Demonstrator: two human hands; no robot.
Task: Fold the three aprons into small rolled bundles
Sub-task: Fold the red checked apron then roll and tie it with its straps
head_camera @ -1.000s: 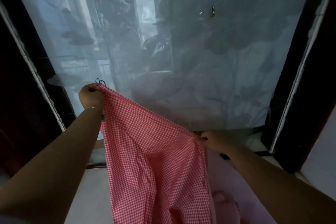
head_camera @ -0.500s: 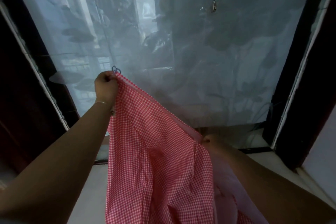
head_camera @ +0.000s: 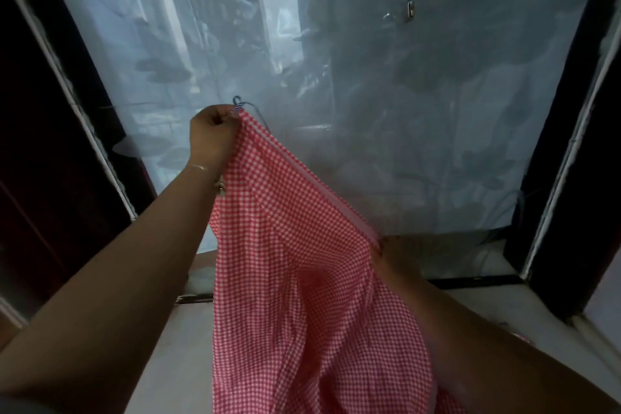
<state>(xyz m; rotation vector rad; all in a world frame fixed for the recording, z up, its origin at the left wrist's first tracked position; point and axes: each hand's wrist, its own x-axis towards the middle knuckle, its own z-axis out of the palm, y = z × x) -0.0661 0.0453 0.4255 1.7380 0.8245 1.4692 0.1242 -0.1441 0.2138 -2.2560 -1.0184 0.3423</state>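
While lifting higher than a second ago, left hand (head_camera: pixel 212 135) pinching top corner of red-and-white gingham cotton apron (head_camera: pixel 302 279); right hand (head_camera: pixel 391 254) gripping lower hem, fingers hidden; cloth stretched midair, folding barely begun.

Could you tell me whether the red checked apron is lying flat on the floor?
No, the left hand grips a corner of the apron, holding it in the air.

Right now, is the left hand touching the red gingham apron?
Touching. The head view shows the left hand pinching the red gingham apron at its raised top corner.
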